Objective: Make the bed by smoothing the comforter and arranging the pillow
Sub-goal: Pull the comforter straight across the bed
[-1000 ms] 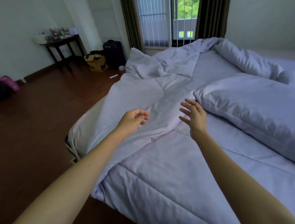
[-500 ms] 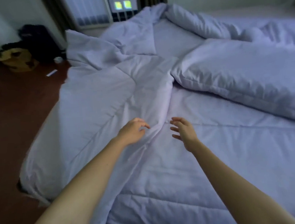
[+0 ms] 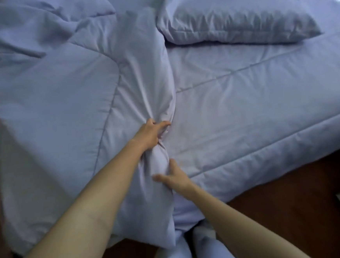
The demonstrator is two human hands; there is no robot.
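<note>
Probably to flip its fold open, the left hand (image 3: 151,133) clutches the pale lilac quilted comforter (image 3: 50,97) at its mid-bed ridge while the right hand (image 3: 174,178) presses spread-fingered nearer; the plump lilac pillow (image 3: 237,15) lies far right.

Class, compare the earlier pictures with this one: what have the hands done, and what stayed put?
Both hands came down onto the comforter. The left hand now grips its bunched fold; the right hand touches that fold nearer the person, thumb spread. The pillow stays where it lay.
</note>
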